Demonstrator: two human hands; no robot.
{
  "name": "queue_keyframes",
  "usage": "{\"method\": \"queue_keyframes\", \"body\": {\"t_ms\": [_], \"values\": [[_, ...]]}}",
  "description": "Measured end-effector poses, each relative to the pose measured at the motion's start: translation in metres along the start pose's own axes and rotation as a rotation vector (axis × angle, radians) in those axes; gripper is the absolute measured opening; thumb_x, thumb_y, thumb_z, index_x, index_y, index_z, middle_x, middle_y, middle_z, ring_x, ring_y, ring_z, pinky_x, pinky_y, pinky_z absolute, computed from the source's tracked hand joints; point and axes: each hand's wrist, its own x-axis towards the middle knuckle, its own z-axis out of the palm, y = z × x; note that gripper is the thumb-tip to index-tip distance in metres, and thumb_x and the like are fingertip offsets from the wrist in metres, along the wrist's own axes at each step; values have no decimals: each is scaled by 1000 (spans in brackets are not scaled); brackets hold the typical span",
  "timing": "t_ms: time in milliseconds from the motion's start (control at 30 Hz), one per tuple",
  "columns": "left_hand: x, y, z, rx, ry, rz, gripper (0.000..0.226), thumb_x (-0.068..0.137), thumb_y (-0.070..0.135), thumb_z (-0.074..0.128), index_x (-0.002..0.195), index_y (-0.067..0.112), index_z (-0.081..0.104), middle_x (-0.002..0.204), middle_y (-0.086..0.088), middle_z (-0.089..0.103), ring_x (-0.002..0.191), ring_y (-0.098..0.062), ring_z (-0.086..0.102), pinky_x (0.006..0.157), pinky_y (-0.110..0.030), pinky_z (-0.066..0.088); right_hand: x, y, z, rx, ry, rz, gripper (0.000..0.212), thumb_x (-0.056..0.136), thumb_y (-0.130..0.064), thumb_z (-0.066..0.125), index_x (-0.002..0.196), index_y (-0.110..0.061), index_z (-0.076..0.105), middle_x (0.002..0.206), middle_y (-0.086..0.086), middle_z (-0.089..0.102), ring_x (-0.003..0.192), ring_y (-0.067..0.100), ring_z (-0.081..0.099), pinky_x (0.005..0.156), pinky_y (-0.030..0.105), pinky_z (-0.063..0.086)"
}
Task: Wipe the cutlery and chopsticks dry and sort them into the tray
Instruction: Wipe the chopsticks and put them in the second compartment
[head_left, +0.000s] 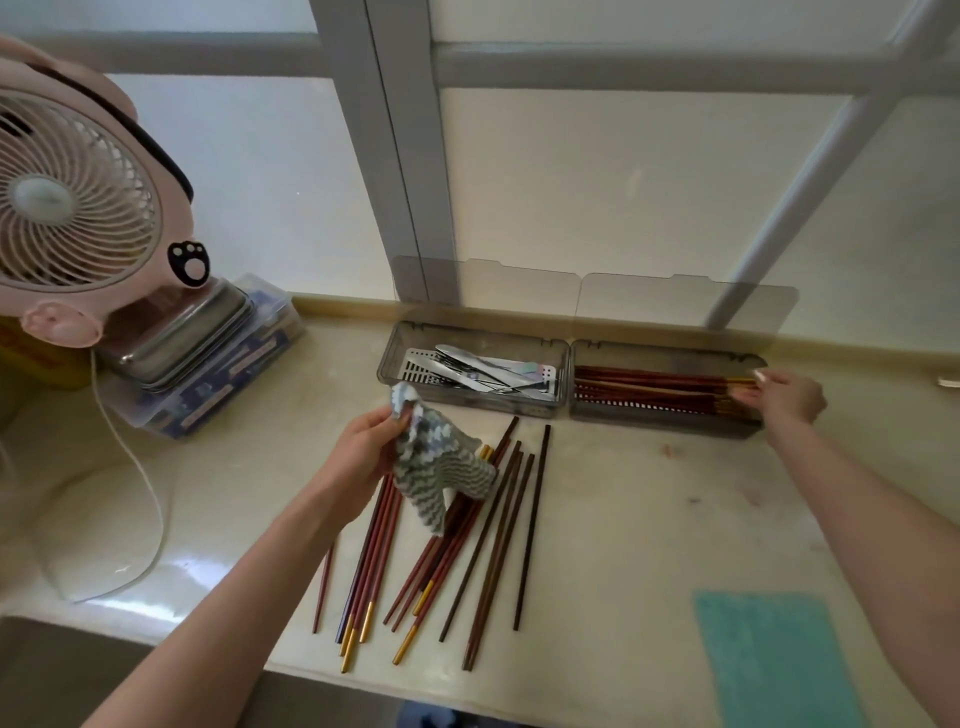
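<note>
- Near counter: loose chopsticks (488, 545) lie near-to-far, just beneath the left hand (363, 447), which pinches a striped cloth (441, 462).
- Far right: the right hand (789, 397) touches sorted chopsticks (649, 387) lying crosswise in the tray (660, 422); whether it pinches them, cannot tell.

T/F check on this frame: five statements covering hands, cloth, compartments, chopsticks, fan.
1. The left hand grips the cloth. True.
2. The right hand holds a fork. False: it is at the gold ends of the chopsticks in the right compartment.
3. The left compartment holds metal cutlery. True.
4. Every chopstick is already in a compartment. False: loose chopsticks lie on the counter.
5. The fan stands right of the compartments. False: it is to their left.
</note>
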Motion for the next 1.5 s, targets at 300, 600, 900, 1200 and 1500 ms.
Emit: {"method": "queue_keyframes", "body": {"t_ms": [300, 600, 900, 1200, 1500], "values": [[1, 6, -7, -260, 152, 131, 26, 98, 14, 37, 93, 9, 62, 77, -1, 71, 72, -13, 67, 66, -26, 57, -45, 12, 24, -853, 9, -581, 53, 89, -7, 53, 140, -17, 43, 155, 10, 21, 135, 36, 27, 109, 47, 29], [0, -2, -28, -363, 266, 229, 23, 99, 16, 36, 100, 11, 59, 61, 8, 62, 65, -9, 56, 61, -21, 52, -226, 61, 108, -839, -1065, -1241, 25, 87, -4, 59, 107, -15, 69, 111, 4, 62, 104, 20, 56, 85, 35, 49], [-12, -12, -59, -326, 322, 215, 24, 98, 18, 38, 101, 9, 60, 81, -4, 58, 74, -16, 54, 70, -29, 47, -247, 78, 164, -1167, -1147, -1636, 10, 78, -2, 61, 85, -7, 66, 80, 13, 63, 84, 32, 58, 68, 38, 47], [-17, -17, -75, -375, 277, 173, 26, 99, 14, 35, 92, 9, 59, 50, 8, 54, 51, -5, 49, 50, -16, 47, -247, 40, 154, -1083, -1166, -1344, 21, 76, -5, 61, 86, -22, 69, 88, -3, 68, 93, 15, 54, 91, 33, 36], [-11, -18, -38, -394, -8, 125, 27, 94, 15, 40, 102, 0, 61, 86, -7, 71, 78, -16, 66, 69, -24, 56, -321, 0, 107, 11, -1198, -177, 15, 84, 10, 58, 87, -4, 64, 64, 12, 68, 57, 24, 67, 58, 31, 57]]}}
